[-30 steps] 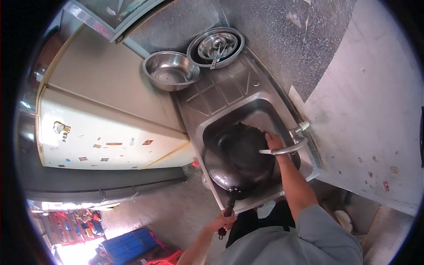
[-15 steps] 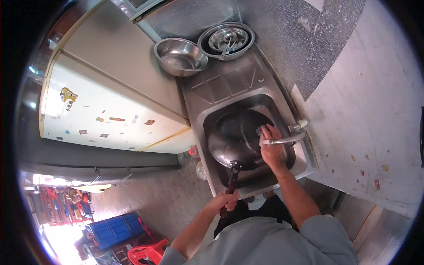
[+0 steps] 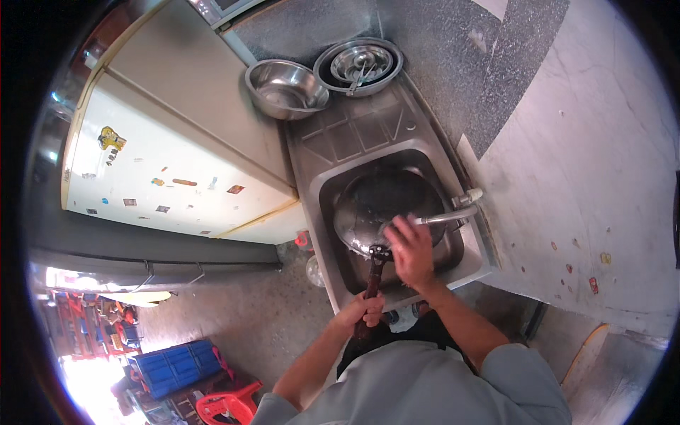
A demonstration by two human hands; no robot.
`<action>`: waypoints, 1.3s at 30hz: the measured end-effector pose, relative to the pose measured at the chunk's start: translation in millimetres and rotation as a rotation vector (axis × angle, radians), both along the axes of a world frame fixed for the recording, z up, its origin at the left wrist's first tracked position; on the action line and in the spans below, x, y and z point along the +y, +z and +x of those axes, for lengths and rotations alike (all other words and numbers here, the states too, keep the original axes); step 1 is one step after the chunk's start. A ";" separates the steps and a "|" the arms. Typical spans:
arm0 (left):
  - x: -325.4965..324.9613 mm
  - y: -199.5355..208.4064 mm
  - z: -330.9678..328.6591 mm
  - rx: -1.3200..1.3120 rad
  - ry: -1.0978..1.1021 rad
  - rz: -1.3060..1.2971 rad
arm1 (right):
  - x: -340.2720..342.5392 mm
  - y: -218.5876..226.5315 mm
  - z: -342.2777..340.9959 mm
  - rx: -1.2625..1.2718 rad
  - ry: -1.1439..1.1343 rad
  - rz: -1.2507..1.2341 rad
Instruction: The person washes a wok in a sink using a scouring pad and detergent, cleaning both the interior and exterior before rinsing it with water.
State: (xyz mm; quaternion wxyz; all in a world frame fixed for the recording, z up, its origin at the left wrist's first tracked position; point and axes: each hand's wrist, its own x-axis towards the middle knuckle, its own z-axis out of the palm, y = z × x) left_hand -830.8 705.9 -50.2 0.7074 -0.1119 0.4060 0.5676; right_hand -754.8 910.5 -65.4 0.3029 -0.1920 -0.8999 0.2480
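A dark wok (image 3: 386, 195) lies tilted in the steel sink (image 3: 324, 234), its surface wet, with some white suds near the handle side. My left hand (image 3: 361, 312) is closed round the wok's dark brown handle (image 3: 375, 273), which extends over the sink's near edge. My right hand (image 3: 412, 248) is over the near right part of the wok, close to the handle joint and beside the tap spout (image 3: 443, 217). Its fingers are bent and blurred by motion. A small grey clump, apparently a scouring pad (image 3: 386, 230), shows at the fingertips, mostly hidden.
Beyond the sink, a steel basin (image 3: 287, 88) and a stack of bowls (image 3: 361, 65) stand by the ribbed drainboard (image 3: 354, 131). A white refrigerator (image 3: 177, 170) closes off the left side, a pale wall (image 3: 567, 177) the right. A red plastic chair (image 3: 230, 404) and blue crate (image 3: 177, 368) are lower left.
My right hand has moved left and nearer to me across the wok, toward the handle joint. My left hand keeps its grip on the handle. The view has shifted slightly.
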 end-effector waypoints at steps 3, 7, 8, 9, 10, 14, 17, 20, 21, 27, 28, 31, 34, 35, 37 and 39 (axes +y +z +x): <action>4.9 6.9 -2.4 -0.006 -0.032 -0.004 | 39.5 -39.0 10.7 0.081 -0.254 -0.051; 9.1 7.3 -2.3 0.000 -0.059 0.015 | 54.5 -81.1 23.4 -0.002 -0.454 -0.303; 8.2 6.6 -4.2 -0.025 -0.052 0.011 | 43.1 -79.5 23.7 0.000 -0.453 -0.306; 7.3 5.5 -4.3 -0.053 -0.047 0.007 | 24.3 -71.5 23.2 0.017 -0.430 -0.191; 5.9 5.2 -3.9 -0.055 -0.045 0.004 | 5.8 -60.3 22.7 0.033 -0.404 -0.079; 8.0 9.2 -3.4 -0.059 -0.029 0.016 | -46.0 -21.0 22.0 -0.080 -0.154 -0.070; 10.9 11.2 -5.7 -0.076 -0.035 0.027 | -60.6 -25.1 25.8 -0.083 -0.012 -0.097; 9.0 12.3 -9.2 -0.087 -0.041 0.033 | -42.2 -38.4 34.1 -0.120 -0.113 -0.084; 8.3 12.2 -9.3 -0.080 -0.045 0.029 | -33.2 -41.5 39.4 -0.099 -0.153 -0.083; -1.0 -3.5 -2.9 0.010 -0.083 -0.035 | 24.2 -105.6 41.1 0.067 -0.559 -0.537; -2.0 -6.6 -2.6 0.011 -0.082 -0.034 | 29.8 -108.7 39.4 0.068 -0.558 -0.536; -8.9 -10.7 -4.3 0.022 -0.095 -0.035 | 41.2 -80.6 22.4 -0.038 -0.455 -0.313; -11.7 -9.9 -4.3 0.013 -0.079 -0.041 | 41.1 -31.2 -1.0 -0.015 -0.179 -0.031; -9.5 -8.2 -4.3 0.032 -0.102 -0.065 | 43.8 -20.2 -8.9 -0.038 -0.155 -0.060; -7.5 -7.8 -2.2 0.055 -0.117 -0.087 | 43.4 -16.8 -21.7 -0.014 -0.100 -0.021; -9.1 -10.2 -1.4 0.079 -0.121 -0.105 | 30.9 -3.8 -35.2 -0.015 0.011 0.005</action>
